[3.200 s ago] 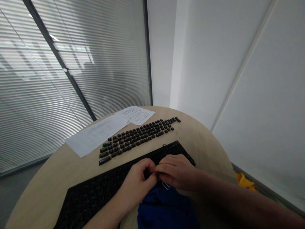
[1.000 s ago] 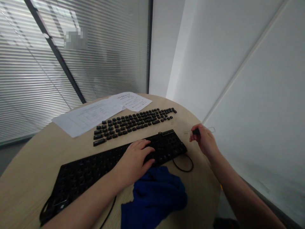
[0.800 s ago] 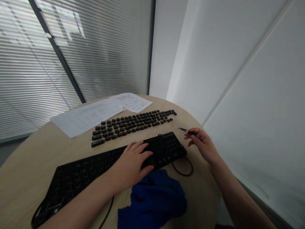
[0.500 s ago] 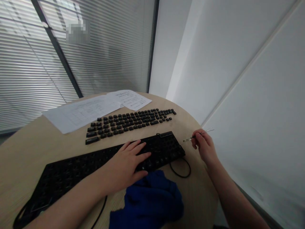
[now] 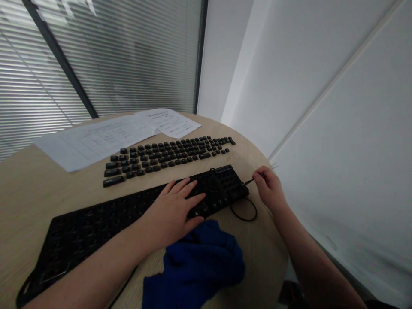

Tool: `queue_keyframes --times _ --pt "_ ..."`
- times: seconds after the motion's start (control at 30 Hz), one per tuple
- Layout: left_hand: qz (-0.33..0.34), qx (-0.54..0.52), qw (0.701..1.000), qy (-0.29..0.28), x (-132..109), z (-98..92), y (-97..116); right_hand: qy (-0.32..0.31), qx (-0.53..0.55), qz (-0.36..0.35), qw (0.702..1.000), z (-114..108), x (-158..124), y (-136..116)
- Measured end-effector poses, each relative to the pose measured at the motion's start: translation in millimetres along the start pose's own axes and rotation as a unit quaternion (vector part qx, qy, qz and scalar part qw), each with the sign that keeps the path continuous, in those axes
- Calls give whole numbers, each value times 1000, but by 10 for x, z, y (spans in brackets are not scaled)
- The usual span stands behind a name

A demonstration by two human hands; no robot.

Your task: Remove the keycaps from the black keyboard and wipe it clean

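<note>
Pinching a slim dark tool (image 5: pixel 249 181) between thumb and fingers, the right hand (image 5: pixel 268 186) hangs by the table's right edge, just off the right end of the black keyboard (image 5: pixel 96 214). The tool's tip points at that end; whether it touches cannot be told, and thin wire prongs jut out behind the hand. The keyboard lies slantwise on the round table (image 5: pixel 264 253), its left end toward the near left edge. The left hand (image 5: pixel 170 210) rests palm down on it, fingers spread, so the hand and forearm cover much of its middle and near side. Loose keycaps (image 5: pixel 172 154) stand in rows beyond the keyboard, and past them two overlapping paper sheets (image 5: pixel 99 135) lie along the far left edge. A crumpled blue cloth (image 5: pixel 202 262) sits toward the near edge, just beside the left thumb, and a black cable (image 5: pixel 246 219) loops out by the keyboard's near right corner. About three seconds ago both hands met over the keyboard; now they are apart, and the tool's tip has come closer to the keyboard than half a second ago.
</note>
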State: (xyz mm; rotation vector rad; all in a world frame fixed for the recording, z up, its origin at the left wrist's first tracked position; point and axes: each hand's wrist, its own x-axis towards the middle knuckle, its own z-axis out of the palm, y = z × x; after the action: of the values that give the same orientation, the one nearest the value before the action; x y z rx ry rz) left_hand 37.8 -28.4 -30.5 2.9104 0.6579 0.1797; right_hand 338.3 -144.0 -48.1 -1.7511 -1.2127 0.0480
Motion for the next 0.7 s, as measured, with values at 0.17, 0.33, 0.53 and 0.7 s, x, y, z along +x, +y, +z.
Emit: queue_keyframes --times 0.17,0.33,0.53,0.7 --pt "12 -11 1000 23 -4 35 -28 -2 -42 -4 999 -7 -21 -40" --pt "12 -13 1000 22 -6 43 -22 -6 -45 2 999 -7 6 6" --pt "9 -6 1000 12 5 17 -6 -17 -33 26 999 -1 27 -13" --pt "7 -20 1000 18 5 19 -12 -27 -37 19 999 -9 21 6"
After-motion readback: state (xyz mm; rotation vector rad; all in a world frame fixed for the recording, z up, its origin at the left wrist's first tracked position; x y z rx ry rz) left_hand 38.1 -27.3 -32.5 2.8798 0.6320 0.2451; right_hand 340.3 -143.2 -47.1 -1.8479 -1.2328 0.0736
